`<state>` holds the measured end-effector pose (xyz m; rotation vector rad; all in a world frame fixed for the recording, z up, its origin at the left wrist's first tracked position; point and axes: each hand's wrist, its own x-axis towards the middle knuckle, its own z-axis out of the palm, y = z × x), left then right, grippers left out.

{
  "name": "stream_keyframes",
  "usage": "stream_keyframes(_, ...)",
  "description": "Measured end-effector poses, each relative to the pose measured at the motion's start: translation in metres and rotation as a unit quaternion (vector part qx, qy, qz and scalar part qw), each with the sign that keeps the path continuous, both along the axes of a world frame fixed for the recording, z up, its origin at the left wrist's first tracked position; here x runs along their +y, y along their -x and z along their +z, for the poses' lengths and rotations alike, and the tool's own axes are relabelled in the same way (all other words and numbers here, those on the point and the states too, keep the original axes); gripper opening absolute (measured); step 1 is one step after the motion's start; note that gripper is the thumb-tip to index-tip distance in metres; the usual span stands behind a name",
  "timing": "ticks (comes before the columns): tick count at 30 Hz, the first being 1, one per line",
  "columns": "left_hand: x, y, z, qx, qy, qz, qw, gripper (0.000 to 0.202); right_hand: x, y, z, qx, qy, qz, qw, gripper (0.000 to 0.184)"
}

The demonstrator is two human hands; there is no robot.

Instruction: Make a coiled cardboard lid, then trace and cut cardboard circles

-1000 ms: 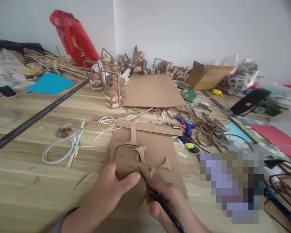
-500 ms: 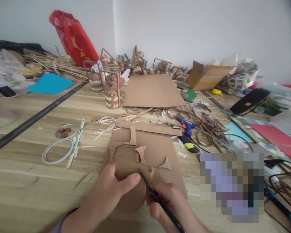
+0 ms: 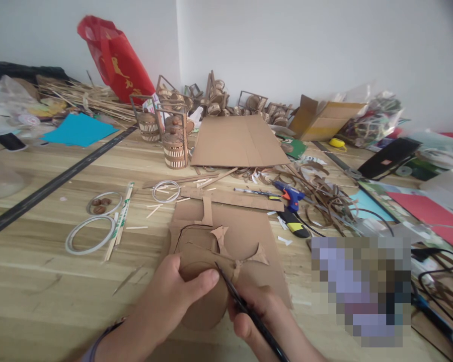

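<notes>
Close in front of me, my left hand grips a brown cardboard piece, thumb on top and fingers mostly hidden beneath. A curved outline is visible on this piece near the thumb. My right hand is closed around a slim black pointed tool, whose exact kind I cannot make out. Its tip lies on the cardboard just beyond my left thumb. Torn, curved cardboard offcuts stick out past the piece. Under it all lies a larger cardboard sheet.
A blue glue gun and a yellow-black cutter lie ahead right, beside tangled brown strips. White tape rings are at left. Small lidded bucket models stand behind, near a big cardboard sheet. A blurred-out patch covers the right.
Almost nothing differs. Both hands, the cardboard piece and the black tool keep practically the same positions.
</notes>
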<state>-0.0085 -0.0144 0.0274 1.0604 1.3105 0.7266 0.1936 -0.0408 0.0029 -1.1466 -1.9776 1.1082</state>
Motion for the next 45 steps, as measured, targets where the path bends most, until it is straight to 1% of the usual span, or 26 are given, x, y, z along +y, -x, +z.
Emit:
stream_keyframes(4, 0.0, 0.001, 0.0, -0.001, -0.006, -0.008, 1.0, 0.04, 0.001, 0.005, 0.007, 0.087, 0.028, 0.011, 0.996, 0.065)
stream_keyframes(6, 0.001, 0.001, 0.003, -0.008, -0.008, -0.008, 1.0, 0.039, 0.002, 0.006, 0.009, 0.107, 0.04, 0.019, 0.993, 0.063)
stream_keyframes(11, 0.001, 0.001, 0.007, -0.018, -0.023, -0.023, 0.999, 0.036, 0.003, 0.005, 0.009, 0.113, 0.052, 0.017, 0.992, 0.062)
stream_keyframes(14, 0.001, 0.001, 0.004, -0.001, -0.013, -0.007, 1.0, 0.039, 0.003, 0.004, 0.016, 0.106, 0.069, 0.019, 0.992, 0.064)
stream_keyframes(16, 0.002, 0.002, 0.001, 0.004, -0.011, -0.007, 1.0, 0.04, 0.003, 0.004, 0.022, 0.089, 0.089, 0.014, 0.992, 0.066)
stream_keyframes(20, 0.003, 0.002, 0.0, -0.002, -0.024, -0.011, 1.0, 0.037, 0.005, 0.004, 0.03, 0.062, 0.117, -0.013, 0.991, 0.075)
stream_keyframes(22, 0.004, 0.001, 0.002, -0.014, -0.037, -0.034, 0.999, 0.03, 0.005, 0.003, 0.03, 0.054, 0.127, -0.024, 0.99, 0.08)
stream_keyframes(25, 0.005, 0.0, 0.005, -0.05, -0.059, -0.09, 0.993, 0.021, 0.005, 0.003, 0.027, 0.042, 0.141, -0.031, 0.989, 0.083)
stream_keyframes(28, 0.005, -0.001, 0.005, -0.059, -0.075, -0.098, 0.991, 0.017, 0.004, 0.003, 0.024, 0.032, 0.124, -0.036, 0.991, 0.084)
stream_keyframes(32, 0.005, 0.0, 0.005, -0.05, -0.065, -0.089, 0.993, 0.023, 0.004, 0.002, 0.021, 0.031, 0.109, -0.022, 0.993, 0.081)
stream_keyframes(38, 0.004, 0.001, 0.006, -0.052, -0.06, -0.092, 0.993, 0.026, 0.003, 0.002, 0.023, 0.035, 0.099, -0.012, 0.994, 0.076)
stream_keyframes(45, 0.004, 0.003, 0.005, -0.02, -0.048, -0.089, 0.995, 0.024, 0.003, 0.003, 0.027, 0.017, 0.103, -0.018, 0.994, 0.076)
